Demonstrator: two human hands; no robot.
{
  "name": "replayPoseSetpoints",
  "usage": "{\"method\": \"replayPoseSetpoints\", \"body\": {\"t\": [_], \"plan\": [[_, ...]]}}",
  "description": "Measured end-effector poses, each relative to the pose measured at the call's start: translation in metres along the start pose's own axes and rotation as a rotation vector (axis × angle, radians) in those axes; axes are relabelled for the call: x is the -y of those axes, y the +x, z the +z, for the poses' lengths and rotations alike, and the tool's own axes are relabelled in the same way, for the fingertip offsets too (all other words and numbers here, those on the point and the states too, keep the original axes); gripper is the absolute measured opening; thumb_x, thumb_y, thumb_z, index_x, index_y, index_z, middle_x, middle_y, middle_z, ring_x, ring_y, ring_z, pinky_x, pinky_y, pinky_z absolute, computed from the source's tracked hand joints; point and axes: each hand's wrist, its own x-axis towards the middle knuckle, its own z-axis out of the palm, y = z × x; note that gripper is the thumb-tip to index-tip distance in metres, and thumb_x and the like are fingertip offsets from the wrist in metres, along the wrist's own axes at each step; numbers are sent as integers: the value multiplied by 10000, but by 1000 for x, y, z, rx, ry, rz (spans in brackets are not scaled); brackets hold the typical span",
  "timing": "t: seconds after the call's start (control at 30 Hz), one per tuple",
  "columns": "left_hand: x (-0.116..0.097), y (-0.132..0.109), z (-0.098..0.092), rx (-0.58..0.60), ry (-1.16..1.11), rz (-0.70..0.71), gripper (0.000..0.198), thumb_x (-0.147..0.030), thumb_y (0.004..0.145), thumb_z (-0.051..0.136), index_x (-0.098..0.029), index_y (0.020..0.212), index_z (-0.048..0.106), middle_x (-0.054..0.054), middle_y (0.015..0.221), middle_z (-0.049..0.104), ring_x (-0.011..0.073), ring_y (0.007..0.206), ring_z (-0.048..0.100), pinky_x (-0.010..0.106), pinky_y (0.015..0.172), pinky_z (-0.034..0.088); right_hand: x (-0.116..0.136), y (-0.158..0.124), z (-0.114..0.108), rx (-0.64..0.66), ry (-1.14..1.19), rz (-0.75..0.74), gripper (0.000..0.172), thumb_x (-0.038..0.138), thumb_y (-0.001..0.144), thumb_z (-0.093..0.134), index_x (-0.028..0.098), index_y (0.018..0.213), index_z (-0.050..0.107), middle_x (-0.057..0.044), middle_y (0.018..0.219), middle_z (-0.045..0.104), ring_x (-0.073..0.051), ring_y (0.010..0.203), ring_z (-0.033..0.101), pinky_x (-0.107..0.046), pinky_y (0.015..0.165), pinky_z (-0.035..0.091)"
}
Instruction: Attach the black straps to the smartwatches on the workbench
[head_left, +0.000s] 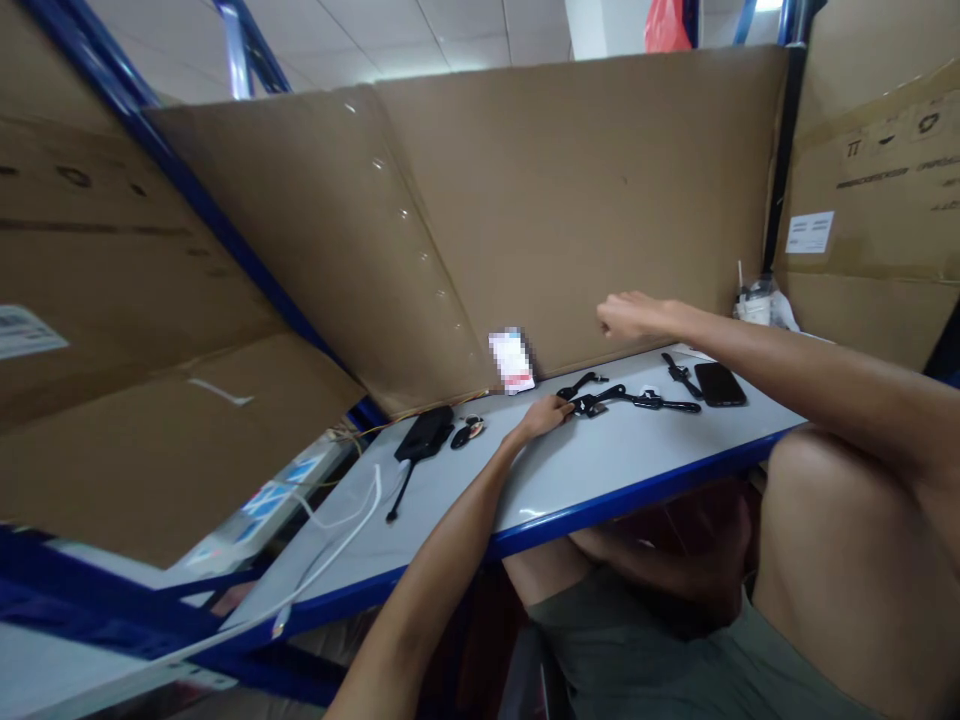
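Head view: left hand (547, 416) partly hides black strap (601, 396), fingers' hold unclear; right hand (628, 316): fingers curled together

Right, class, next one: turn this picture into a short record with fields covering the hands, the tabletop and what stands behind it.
Left hand: low over the tabletop, fingers at the black strap-like pieces; grip unclear
Right hand: raised, fingers curled, in front of the cardboard panel; contents not visible
Surface: pale tabletop with a blue front edge
Pieces: several black strap-like pieces, loosely spread
Near the pieces: dark phone, lying flat
Table's left part: flat black box with a short cable
Backdrop: cardboard panel
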Motion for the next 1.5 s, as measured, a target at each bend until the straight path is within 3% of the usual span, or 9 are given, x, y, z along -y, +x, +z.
{"method": "replayPoseSetpoints", "body": {"t": [0.17,0.3,0.43,0.57,1.07,1.2,1.33,1.43,1.5], "plan": [[1,4,0,12,31,-17,401,-481,897,488,-181,662,615,12,574,569,167,569,493,305,601,305,33,2,-12,-1,87,69,281,290,963,643,68,1048,793,-181,963,771,-257,932,740,-333,857,536],[1,7,1,26,3,-41,404,-488,887,500,-180,650,610,15,567,566,165,560,488,301,595,309,59,-3,47,-20,377,134,292,202,991,514,117,1037,790,-146,929,788,-213,818,748,-287,768,533],[3,9,2,29,-17,-48,399,-493,878,502,-182,651,607,9,557,550,157,547,471,291,578,300,83,-10,122,-95,391,269,298,307,966,603,136,1163,748,-199,1195,756,-308,1103,724,-326,828,522],[4,10,4,10,-24,-25,400,-494,876,501,-186,640,599,7,552,538,152,535,451,291,567,291,93,-10,163,-124,477,339,323,343,995,583,202,1268,681,-144,1217,754,-281,1141,712,-311,856,503],[7,15,4,18,-37,-17,439,-543,854,534,-192,595,585,7,516,544,147,502,457,280,534,289,109,-24,165,-151,359,267,332,315,1048,512,159,1335,570,-171,1224,738,-310,1142,711,-356,909,507],[3,14,3,23,-34,-15,431,-533,856,532,-190,600,585,11,527,551,148,510,466,282,540,289,99,-26,138,-66,330,249,415,338,1036,538,125,1392,546,-207,1278,715,-318,1194,693,-357,918,520],[-2,11,0,24,10,-29,406,-503,876,507,-188,646,618,14,559,579,159,546,491,285,562,302,78,-35,42,-31,115,133,318,297,999,583,117,1236,696,-228,1276,713,-344,1184,693,-385,905,544],[-5,10,-1,17,46,-20,398,-474,896,492,-188,654,625,20,581,595,168,580,512,288,587,313,72,-92,-45,-239,8,72,304,307,991,595,144,1212,725,-189,1258,730,-358,1215,670,-393,887,549],[-6,10,0,10,66,-19,396,-450,907,491,-186,648,634,29,585,595,175,604,528,290,604,317,74,-155,-77,-369,59,187,326,378,1006,567,207,1231,729,-138,1252,740,-367,1286,623,-342,830,539]]}}
